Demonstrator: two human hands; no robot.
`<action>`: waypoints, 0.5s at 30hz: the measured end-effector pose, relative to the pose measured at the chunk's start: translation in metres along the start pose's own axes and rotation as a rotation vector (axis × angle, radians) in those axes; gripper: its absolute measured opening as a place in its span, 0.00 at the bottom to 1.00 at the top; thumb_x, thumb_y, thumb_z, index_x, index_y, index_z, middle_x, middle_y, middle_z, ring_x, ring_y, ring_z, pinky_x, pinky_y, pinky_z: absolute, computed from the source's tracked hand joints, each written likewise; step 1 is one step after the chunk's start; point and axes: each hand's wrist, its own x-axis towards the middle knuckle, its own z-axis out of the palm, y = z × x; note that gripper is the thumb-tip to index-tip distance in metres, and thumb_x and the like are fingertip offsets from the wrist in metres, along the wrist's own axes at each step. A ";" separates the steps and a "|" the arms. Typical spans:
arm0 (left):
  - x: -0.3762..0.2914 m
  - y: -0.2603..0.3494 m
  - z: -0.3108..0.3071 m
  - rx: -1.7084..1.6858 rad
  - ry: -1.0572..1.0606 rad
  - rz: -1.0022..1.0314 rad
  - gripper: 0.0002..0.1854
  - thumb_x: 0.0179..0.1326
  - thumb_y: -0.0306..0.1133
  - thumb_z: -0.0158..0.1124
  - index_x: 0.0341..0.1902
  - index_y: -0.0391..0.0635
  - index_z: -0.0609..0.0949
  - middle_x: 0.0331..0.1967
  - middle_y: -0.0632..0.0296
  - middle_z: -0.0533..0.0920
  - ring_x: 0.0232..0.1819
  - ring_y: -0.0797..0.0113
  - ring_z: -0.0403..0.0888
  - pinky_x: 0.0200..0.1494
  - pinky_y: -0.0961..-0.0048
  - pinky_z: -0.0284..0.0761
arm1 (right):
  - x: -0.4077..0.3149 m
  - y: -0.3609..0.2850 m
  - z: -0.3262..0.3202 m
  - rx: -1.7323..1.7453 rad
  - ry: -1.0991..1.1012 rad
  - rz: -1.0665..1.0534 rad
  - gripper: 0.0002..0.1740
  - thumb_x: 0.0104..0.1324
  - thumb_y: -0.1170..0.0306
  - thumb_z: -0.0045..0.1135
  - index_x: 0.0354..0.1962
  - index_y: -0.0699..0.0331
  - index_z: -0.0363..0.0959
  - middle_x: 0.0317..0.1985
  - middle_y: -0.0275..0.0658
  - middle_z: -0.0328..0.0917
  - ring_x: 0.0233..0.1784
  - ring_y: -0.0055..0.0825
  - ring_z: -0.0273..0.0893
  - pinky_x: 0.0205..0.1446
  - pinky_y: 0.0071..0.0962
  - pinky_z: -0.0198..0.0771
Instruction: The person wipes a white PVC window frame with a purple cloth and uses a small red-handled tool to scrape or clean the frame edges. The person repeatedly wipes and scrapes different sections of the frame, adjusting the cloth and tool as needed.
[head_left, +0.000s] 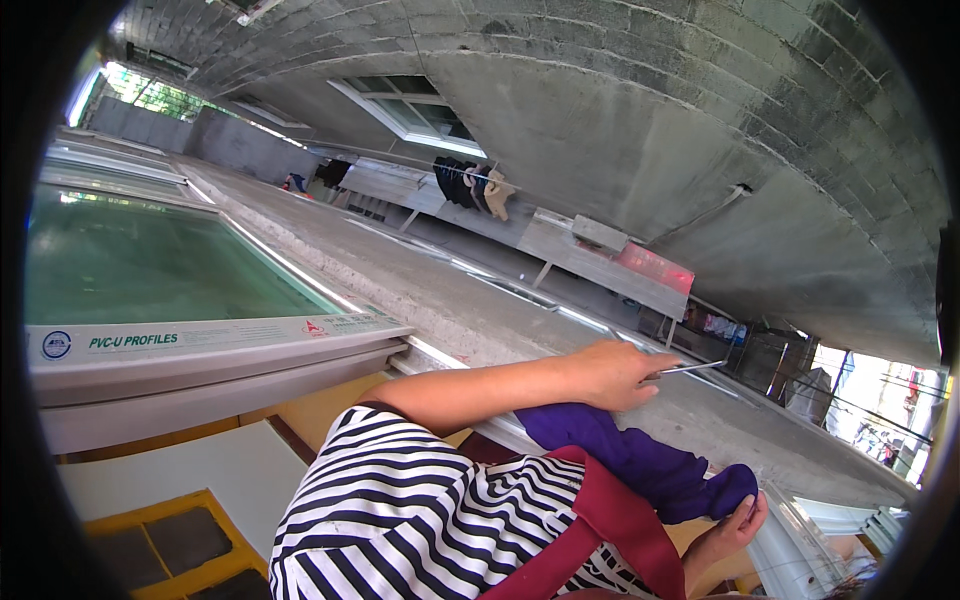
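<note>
My left hand (619, 375) reaches across to the right and grips a thin metal rod-like tool (701, 367), whose exact kind I cannot tell. Below it, a bunched purple cloth (637, 457) stretches along the window ledge, in front of my striped shirt and dark red apron. The fingers of my right hand (741, 523) pinch the far right end of this cloth.
White PVC-U window frames (225, 339) with green glass (165, 255) stand at left; another white frame (799, 536) is at lower right. A concrete ledge runs diagonally beyond my hands. Opposite are a grey block wall and hanging clothes (472, 186).
</note>
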 end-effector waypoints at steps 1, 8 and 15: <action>0.001 0.007 -0.001 -0.006 -0.016 0.021 0.28 0.64 0.40 0.57 0.68 0.53 0.72 0.32 0.50 0.85 0.37 0.45 0.83 0.41 0.51 0.78 | -0.001 -0.002 -0.006 0.025 -0.014 0.000 0.18 0.75 0.63 0.51 0.53 0.69 0.70 0.47 0.38 0.75 0.49 0.23 0.72 0.56 0.22 0.66; 0.037 0.038 0.007 -0.141 -0.367 0.291 0.21 0.65 0.39 0.55 0.61 0.52 0.79 0.33 0.46 0.83 0.36 0.45 0.81 0.38 0.51 0.75 | 0.011 -0.001 -0.029 0.124 0.048 0.185 0.22 0.74 0.63 0.52 0.57 0.69 0.67 0.51 0.42 0.73 0.53 0.27 0.72 0.60 0.25 0.66; 0.089 0.064 0.043 -0.281 -0.777 0.227 0.16 0.64 0.39 0.54 0.51 0.49 0.82 0.33 0.47 0.84 0.41 0.45 0.81 0.43 0.51 0.76 | 0.036 -0.004 -0.029 0.242 0.224 0.296 0.27 0.72 0.63 0.55 0.62 0.72 0.64 0.57 0.45 0.71 0.57 0.32 0.71 0.65 0.28 0.64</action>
